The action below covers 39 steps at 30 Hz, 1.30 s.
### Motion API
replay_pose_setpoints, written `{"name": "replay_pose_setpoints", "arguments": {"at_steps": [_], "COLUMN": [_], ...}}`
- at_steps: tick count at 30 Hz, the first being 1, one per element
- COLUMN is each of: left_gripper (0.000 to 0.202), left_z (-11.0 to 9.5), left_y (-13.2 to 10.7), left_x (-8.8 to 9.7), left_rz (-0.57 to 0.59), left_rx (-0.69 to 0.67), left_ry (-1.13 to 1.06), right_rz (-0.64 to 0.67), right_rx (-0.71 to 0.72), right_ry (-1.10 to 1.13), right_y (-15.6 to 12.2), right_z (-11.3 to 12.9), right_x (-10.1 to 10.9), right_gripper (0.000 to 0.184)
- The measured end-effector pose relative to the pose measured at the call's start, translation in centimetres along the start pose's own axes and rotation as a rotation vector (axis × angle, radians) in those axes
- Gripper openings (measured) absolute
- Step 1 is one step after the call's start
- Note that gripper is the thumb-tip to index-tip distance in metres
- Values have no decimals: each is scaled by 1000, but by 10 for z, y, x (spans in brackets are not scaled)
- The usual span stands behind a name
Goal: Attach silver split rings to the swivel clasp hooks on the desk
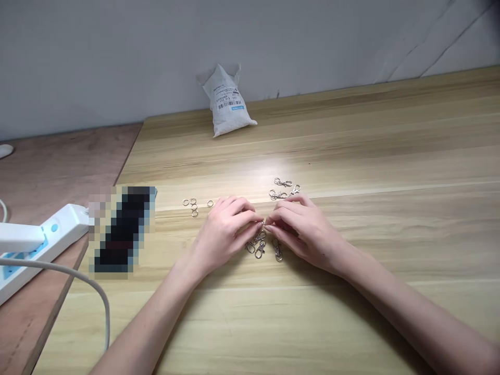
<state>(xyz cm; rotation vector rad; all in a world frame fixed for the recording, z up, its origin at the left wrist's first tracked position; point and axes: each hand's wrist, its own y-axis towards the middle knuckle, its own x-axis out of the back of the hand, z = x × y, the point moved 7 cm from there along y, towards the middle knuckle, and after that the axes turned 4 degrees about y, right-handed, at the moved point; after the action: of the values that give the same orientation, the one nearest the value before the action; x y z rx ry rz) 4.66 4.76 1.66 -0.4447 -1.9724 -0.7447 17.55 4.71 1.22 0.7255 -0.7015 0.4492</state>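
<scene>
My left hand (233,225) and my right hand (300,229) meet at the fingertips over the wooden table. Both are closed in a pinch around a small piece of shiny metal, mostly hidden by the fingers. Just below the fingertips lie several silver lobster clasps with rings (260,250), partly under my left hand. One more clasp (277,250) rests below my right hand. Beyond the right fingers sit 3 others, among them a clasp with a ring (283,182). Several loose metal rings (194,207) lie to the left of my left hand.
A white plastic parcel (229,107) with a printed label stands at the back by the wall. On the left are a blurred-out dark phone-like object (125,229), a white power strip (64,226) and a grey cable (99,291). A brown surface (97,151) adjoins the table there.
</scene>
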Motion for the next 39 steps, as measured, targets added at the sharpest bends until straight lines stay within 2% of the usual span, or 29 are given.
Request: {"name": "replay_pose_setpoints", "arguments": {"at_steps": [5, 11, 17, 25, 31, 39], "left_gripper": [8, 6, 8, 8, 4, 3], "left_z": [-5, -8, -6, -5, -6, -10], "left_y": [1, 2, 2, 2, 1, 2], "left_x": [5, 17, 16, 16, 12, 12], "left_rz": [-58, -163, -148, -154, -123, -98], "left_rx": [-70, -60, -28, -23, -36, -61], "left_ry": [60, -6, -31, -4, 21, 33], "right_rz": [5, -6, 63, 47, -34, -102], "right_rx": [-14, -34, -81, -102, -133, -52], "right_ry": [56, 94, 118, 112, 136, 53], "right_y": [0, 0, 1, -1, 1, 3], "right_z": [-2, -1, -3, -4, -3, 3], "right_x": [-1, 3, 0, 1, 8, 11], "right_gripper": [6, 9, 15, 15, 11, 10]}}
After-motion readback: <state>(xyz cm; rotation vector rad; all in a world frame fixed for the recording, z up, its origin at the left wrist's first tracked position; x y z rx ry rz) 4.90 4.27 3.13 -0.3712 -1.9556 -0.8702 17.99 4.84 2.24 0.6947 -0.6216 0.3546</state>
